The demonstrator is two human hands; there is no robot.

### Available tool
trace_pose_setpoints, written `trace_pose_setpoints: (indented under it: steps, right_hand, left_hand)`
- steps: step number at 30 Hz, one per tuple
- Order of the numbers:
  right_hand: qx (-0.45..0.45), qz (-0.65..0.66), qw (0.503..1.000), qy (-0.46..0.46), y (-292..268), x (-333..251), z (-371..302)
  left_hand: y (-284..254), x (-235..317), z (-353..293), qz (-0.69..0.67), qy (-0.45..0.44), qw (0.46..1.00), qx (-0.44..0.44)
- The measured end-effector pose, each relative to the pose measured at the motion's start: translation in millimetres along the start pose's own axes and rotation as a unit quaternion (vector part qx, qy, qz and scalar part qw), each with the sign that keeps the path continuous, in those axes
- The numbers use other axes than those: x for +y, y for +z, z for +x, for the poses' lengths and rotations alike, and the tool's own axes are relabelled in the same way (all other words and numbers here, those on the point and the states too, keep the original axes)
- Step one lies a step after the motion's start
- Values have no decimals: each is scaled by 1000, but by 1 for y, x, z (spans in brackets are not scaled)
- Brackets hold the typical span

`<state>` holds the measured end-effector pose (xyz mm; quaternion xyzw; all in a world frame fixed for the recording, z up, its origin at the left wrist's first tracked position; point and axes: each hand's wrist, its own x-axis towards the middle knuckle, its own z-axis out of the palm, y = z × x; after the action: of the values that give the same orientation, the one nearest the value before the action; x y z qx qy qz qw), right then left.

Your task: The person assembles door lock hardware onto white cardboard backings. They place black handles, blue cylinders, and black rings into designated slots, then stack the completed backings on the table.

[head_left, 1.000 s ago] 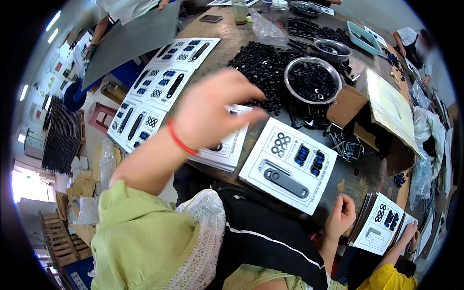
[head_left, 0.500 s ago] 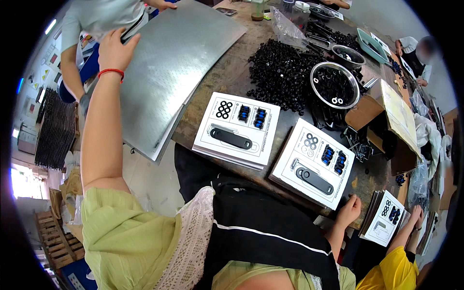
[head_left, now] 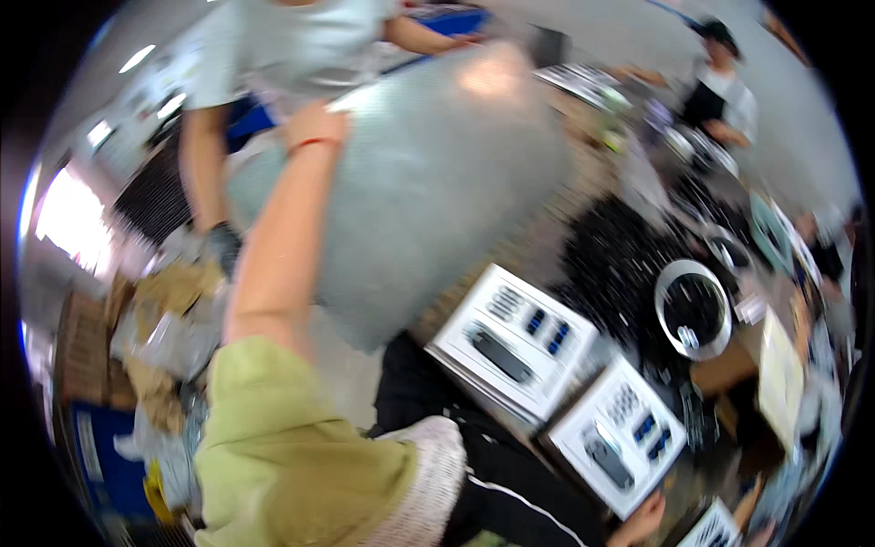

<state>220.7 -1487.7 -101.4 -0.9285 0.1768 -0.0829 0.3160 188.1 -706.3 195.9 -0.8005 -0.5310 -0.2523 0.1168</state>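
My left arm, with a red cord at the wrist, stretches forward. My left hand (head_left: 314, 125) is closed on the edge of a large, shiny grey sheet (head_left: 447, 173); motion blurs its fingers. A person in a pale shirt (head_left: 296, 50) stands across from me, one hand at the sheet's far edge. Low at the right, my right hand (head_left: 641, 518) has curled fingers beside a stack of white printed cards (head_left: 618, 438), and nothing shows in them. Another card stack (head_left: 515, 342), printed with pictures of black and blue parts, lies to its left.
Black small parts (head_left: 615, 255) lie heaped on the table beyond the cards. A steel bowl (head_left: 693, 310) and an opened cardboard box (head_left: 775, 383) stand right of them. Another person (head_left: 720, 91) is at the far right. Plastic bags (head_left: 178, 342) and cartons (head_left: 87, 351) are at the left.
My view has swung left, so the table and cards appear farther right and lower. My left hand is still at the sheet's edge; the dark strip seen by it is no longer visible.
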Motion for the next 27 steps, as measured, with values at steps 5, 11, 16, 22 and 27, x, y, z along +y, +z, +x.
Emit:
trace_pose_setpoints:
  steps: [5, 11, 16, 22, 27]
  right_hand:
    - [79, -125, 989, -28, -3, 35, -2]
    - [21, -56, 985, -159, 14, 2, 8]
    - [-4, -8, 976, -219, 22, -8, 18]
    - [-25, 49, 962, -267, 18, -1, 20]
    - [18, 21, 969, -246, -4, 18, 17]
  left_hand:
    - [-78, 73, -56, -78, 40, 993, 80]
    - [-81, 104, -99, -115, 71, 930, 341]
    - [-86, 109, -115, -119, 101, 911, 381]
    - [-88, 112, -113, -131, 104, 905, 390]
    - [-104, 109, -114, -97, 102, 935, 325]
